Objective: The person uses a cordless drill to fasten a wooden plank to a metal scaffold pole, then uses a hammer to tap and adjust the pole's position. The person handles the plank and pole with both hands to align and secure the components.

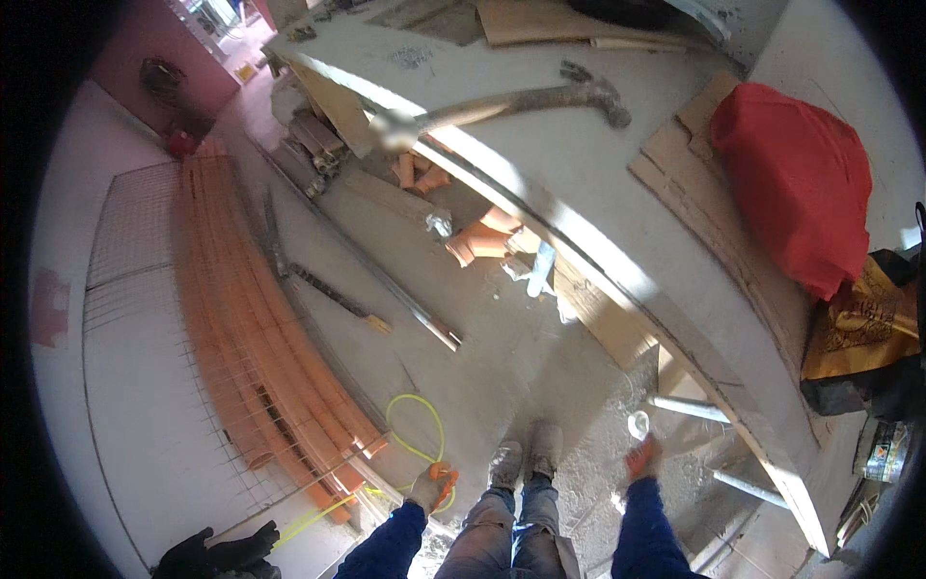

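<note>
My left hand [424, 490] is closed around a small orange piece [445, 475], whose exact kind I cannot make out. A thin yellow cord [430, 409] loops up from beside this hand, and more of it runs down to the left over the pipe ends. My right hand [640, 459] hangs low over the dusty floor, to the right of my legs. Just beyond its fingertips shows a small round white thing [638, 425]; whether the fingers hold it cannot be told. The fingers are too small and blurred to read.
Long orange pipes [231, 261] and wire mesh [135, 232] lie along the left. A metal bar [386, 280] and orange pipe fittings [479, 241] are on the floor ahead. The worktop [540, 145] on the right bears a hammer [521, 101] and red cloth [793, 183].
</note>
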`<state>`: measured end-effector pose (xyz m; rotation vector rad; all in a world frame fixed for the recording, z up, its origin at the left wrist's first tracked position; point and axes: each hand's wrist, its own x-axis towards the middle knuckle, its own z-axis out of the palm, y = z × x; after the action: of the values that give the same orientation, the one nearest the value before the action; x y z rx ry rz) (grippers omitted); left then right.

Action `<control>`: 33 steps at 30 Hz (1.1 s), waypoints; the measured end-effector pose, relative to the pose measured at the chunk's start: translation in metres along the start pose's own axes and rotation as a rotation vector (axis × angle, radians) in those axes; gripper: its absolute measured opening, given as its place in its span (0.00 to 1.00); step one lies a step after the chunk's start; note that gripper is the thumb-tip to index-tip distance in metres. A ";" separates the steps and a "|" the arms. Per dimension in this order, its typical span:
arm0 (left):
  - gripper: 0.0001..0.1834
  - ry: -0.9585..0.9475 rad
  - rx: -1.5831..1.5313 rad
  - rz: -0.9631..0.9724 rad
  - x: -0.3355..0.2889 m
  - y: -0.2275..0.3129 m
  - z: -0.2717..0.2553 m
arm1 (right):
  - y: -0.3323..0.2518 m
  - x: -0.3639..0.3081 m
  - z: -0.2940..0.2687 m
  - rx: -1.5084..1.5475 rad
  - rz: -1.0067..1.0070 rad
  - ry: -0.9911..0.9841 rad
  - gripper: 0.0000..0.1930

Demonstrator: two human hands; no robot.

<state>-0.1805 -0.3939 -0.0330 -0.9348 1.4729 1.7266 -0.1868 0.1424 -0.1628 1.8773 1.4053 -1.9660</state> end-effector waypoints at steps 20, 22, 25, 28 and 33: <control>0.26 -0.328 0.025 0.267 0.047 0.118 0.108 | -0.215 -0.215 0.140 1.359 -0.443 -0.821 0.23; 0.23 -0.395 0.044 0.348 0.083 0.132 0.088 | -0.220 -0.224 0.149 1.406 -0.462 -0.670 0.26; 0.19 -1.325 -0.561 0.271 0.143 0.199 0.073 | -0.227 -0.237 0.162 1.573 -0.409 -0.580 0.28; 0.24 -0.489 -0.138 0.301 0.144 0.289 0.088 | -0.237 -0.244 0.175 1.585 -0.500 -0.529 0.40; 0.46 -0.390 -0.338 0.508 0.107 0.443 0.169 | -0.254 -0.233 0.190 1.459 -0.632 -0.326 0.57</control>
<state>-0.6282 -0.2818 0.1176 -0.3467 1.2412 2.4189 -0.4285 0.0483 0.1332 1.0712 0.3068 -4.0047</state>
